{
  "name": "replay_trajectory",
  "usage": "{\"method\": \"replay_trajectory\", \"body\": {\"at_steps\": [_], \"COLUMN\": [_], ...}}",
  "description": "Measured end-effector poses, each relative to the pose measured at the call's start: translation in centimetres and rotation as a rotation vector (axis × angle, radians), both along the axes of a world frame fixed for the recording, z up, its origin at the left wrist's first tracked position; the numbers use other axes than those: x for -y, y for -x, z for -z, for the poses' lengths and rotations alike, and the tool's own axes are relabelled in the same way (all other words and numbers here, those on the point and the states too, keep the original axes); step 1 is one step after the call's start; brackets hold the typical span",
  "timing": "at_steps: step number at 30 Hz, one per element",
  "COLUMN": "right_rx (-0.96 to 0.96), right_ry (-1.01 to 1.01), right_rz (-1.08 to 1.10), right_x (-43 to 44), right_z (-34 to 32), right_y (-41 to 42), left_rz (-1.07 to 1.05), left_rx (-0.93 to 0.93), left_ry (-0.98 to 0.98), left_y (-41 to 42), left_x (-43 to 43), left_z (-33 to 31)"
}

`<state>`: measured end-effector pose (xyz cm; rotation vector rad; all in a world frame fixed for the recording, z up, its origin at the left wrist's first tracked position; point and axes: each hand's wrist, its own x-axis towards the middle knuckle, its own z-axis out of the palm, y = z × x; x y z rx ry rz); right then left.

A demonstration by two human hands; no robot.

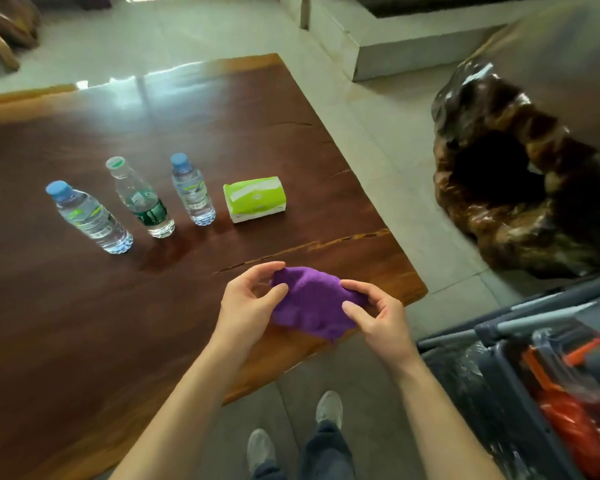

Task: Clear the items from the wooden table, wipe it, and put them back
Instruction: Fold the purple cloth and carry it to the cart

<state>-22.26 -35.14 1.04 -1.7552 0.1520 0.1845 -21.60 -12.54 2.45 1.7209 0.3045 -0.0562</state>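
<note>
Both hands pinch one bunched purple cloth [312, 303] just above the near right corner of the wooden desk [84, 323]: the left hand [246, 303] curls its thumb and fingers onto the cloth's left end, and the right hand [378, 317] nips the right end between thumb and fingertips, with the other fingers loosely bent. Whether the cloth's lower fold touches the wood cannot be told. Bare wood lies to the left of the hands and between them and the items. Farther in stands a row, each apart from the next: three upright water bottles [139, 199] and, at the right end, a green tissue pack [255, 199]. Beyond the desk's right edge runs tiled floor [388, 174], then a gnarled wooden stump [520, 188] and, nearer, a grey cart [520, 386].
</note>
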Motion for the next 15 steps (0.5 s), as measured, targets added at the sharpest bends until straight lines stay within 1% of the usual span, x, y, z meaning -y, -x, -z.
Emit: {"method": "replay_trajectory", "body": {"at_steps": [5,10,15], "right_rx": [0.094,0.176,0.233], "right_ry": [-0.025,0.009,0.065], "right_rz": [0.196,0.396,0.548], "right_x": [5.4,11.6,18.1], "right_z": [-3.9,-7.8,-10.3], "right_y": [3.4,8.4,13.9], "left_rz": [0.228,0.444,0.609], "left_rx": [0.119,0.224,0.253], "left_ry": [-0.032,-0.059,-0.059], "left_y": [-1.2,-1.0,0.6], "left_x": [5.3,12.8,20.8], "left_z": [-3.8,-7.8,-10.7]}}
